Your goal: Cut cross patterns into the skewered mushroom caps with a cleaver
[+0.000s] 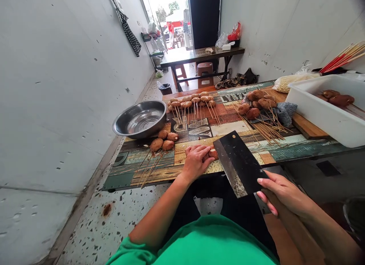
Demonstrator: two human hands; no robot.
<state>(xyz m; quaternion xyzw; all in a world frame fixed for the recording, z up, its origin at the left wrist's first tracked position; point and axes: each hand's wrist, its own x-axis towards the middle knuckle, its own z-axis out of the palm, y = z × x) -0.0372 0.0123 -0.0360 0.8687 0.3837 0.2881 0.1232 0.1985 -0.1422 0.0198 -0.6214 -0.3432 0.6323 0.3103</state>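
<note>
My left hand is closed on a brown-skinned potato at the table's near edge, with a pale cut patch showing on it. In my right hand is a cleaver, gripped where blade meets handle. Its broad dark blade is tilted beside the potato and hides part of it; whether they touch, I cannot tell. Left of my left hand lie several skewered potatoes with their sticks pointing toward me. Beyond, rows of skewered potatoes rest on the patterned table.
A steel basin stands at the table's left edge. More skewered potatoes are heaped at right by a grey cloth and a wooden board. A white tub holds further potatoes. Behind stands another table with stools.
</note>
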